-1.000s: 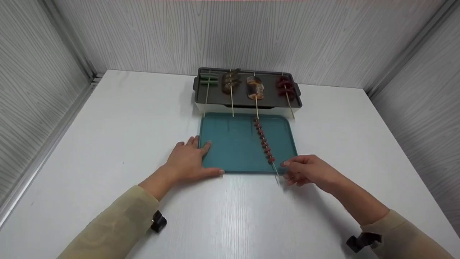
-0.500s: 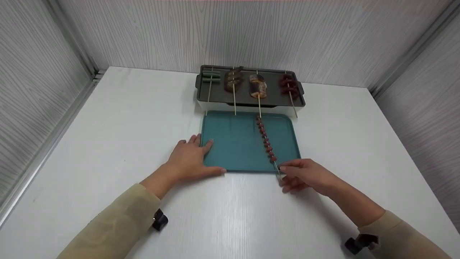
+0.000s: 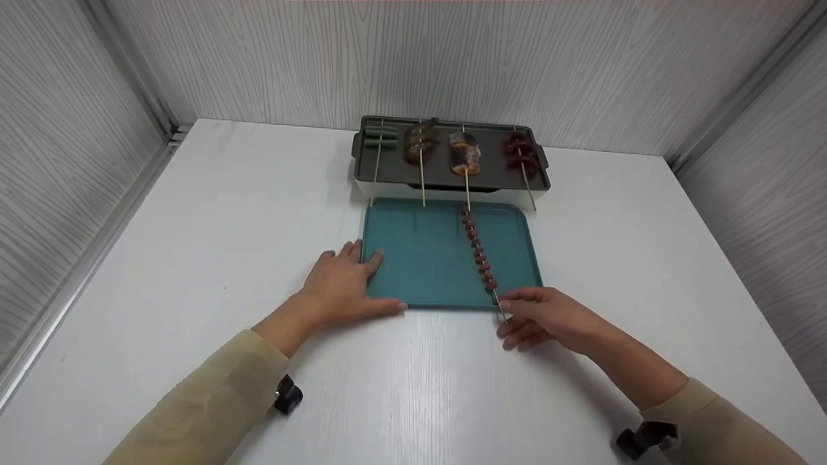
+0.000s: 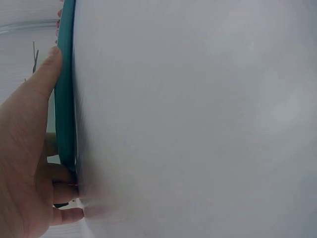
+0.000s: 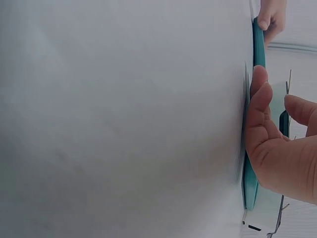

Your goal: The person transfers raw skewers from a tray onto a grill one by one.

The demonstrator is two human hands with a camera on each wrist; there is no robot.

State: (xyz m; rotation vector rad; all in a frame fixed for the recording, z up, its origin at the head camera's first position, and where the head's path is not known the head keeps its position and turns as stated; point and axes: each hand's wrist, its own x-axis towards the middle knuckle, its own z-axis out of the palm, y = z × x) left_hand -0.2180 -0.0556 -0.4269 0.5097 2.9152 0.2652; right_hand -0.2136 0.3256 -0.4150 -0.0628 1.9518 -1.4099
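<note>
In the head view, a teal tray (image 3: 426,258) lies on the table. My left hand (image 3: 338,284) rests at its front left corner, fingers spread on the left side and thumb along the front rim. A skewer of small reddish-brown pieces (image 3: 481,259) lies lengthwise on the tray's right part, its bare stick reaching over the front rim. My right hand (image 3: 546,316) is at this bare end, fingertips around the stick and lower fingers below it. In the right wrist view, the thumb (image 5: 299,109) stands apart from the lower fingers (image 5: 260,99); the stick's contact is hidden.
Behind the tray stands a dark grill plate (image 3: 491,155) on a white base. It bears a green skewer (image 3: 381,137), a brown one (image 3: 420,143), a browned chunky one (image 3: 464,155) and a dark red one (image 3: 520,155). Their sticks jut forward. Pale walls enclose the table.
My right hand has moved slightly left and down to the stick's bare end, its fingers now below it. My left hand stays on the tray. The head view has shifted slightly.
</note>
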